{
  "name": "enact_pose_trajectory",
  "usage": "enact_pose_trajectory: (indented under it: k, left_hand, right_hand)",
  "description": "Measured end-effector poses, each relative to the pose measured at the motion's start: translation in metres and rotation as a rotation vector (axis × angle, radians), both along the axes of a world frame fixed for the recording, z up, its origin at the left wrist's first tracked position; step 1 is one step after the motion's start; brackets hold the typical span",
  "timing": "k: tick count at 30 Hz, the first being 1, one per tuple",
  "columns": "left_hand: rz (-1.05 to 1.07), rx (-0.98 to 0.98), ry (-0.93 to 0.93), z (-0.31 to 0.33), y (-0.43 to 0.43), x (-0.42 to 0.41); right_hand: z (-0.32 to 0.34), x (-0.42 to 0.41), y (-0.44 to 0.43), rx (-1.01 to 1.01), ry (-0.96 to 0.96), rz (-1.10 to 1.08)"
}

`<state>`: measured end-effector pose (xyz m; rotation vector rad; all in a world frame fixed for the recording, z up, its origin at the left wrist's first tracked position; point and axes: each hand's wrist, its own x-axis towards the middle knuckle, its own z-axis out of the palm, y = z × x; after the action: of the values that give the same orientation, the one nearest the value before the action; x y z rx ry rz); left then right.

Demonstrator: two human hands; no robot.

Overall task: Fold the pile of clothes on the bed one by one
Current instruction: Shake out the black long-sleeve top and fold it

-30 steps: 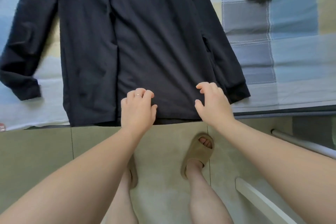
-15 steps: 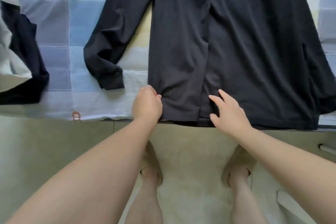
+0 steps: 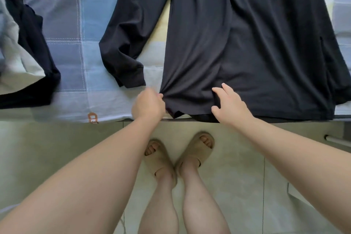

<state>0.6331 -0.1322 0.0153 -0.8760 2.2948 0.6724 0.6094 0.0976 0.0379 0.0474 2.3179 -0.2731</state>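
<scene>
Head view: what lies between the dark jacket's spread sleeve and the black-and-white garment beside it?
Only bare checked bedsheet, in the head view, separates the sleeve of the jacket from the garment.

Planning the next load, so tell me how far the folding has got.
Done: the dark top is spread flat on the bed. In hand: the left hand has a grip on its hem corner, the right hand presses the hem flat. Left: no fold shows yet, its sleeve lies out sideways, and a heap of clothes waits at the left.
</scene>
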Motion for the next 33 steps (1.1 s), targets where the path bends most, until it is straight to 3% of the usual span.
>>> enact_pose_trajectory:
  k: [2,4,8,10,13,18,23,26,29,33]
  left_hand:
    - [0.0,-0.109,-0.049,0.001,-0.019,0.01]
    - [0.049,-0.082,-0.031,0.002,-0.026,0.017]
    - [0.272,0.252,0.064,0.009,-0.006,0.012]
    - [0.214,0.374,0.004,0.007,0.008,0.006]
    - [0.116,0.241,-0.068,-0.001,0.016,0.007]
    - [0.113,0.013,-0.211,0.01,0.002,0.027]
    - [0.038,-0.157,0.122,0.05,-0.019,-0.014]
    - [0.068,-0.246,0.22,0.056,-0.049,-0.053]
    - [0.095,-0.243,0.272,0.05,-0.08,-0.096]
    - [0.167,0.001,0.226,0.033,-0.114,-0.154]
  right_hand:
    - [0.002,0.002,-0.005,0.012,-0.018,0.069]
    - [0.005,0.003,-0.01,0.026,0.006,0.118]
    - [0.005,0.006,-0.018,-0.114,0.063,0.027]
    - [0.004,0.005,-0.023,-0.222,0.034,-0.177]
    - [0.0,0.0,-0.027,-0.249,-0.075,-0.403]
    - [0.008,-0.005,-0.029,-0.198,-0.178,-0.254]
    - [0.034,-0.025,-0.041,-0.308,-0.08,-0.263]
    - [0.041,-0.047,-0.058,-0.382,-0.048,-0.268]
    - [0.045,-0.08,-0.077,-0.412,-0.005,-0.247]
    - [0.045,-0.135,-0.11,-0.434,0.054,-0.253]
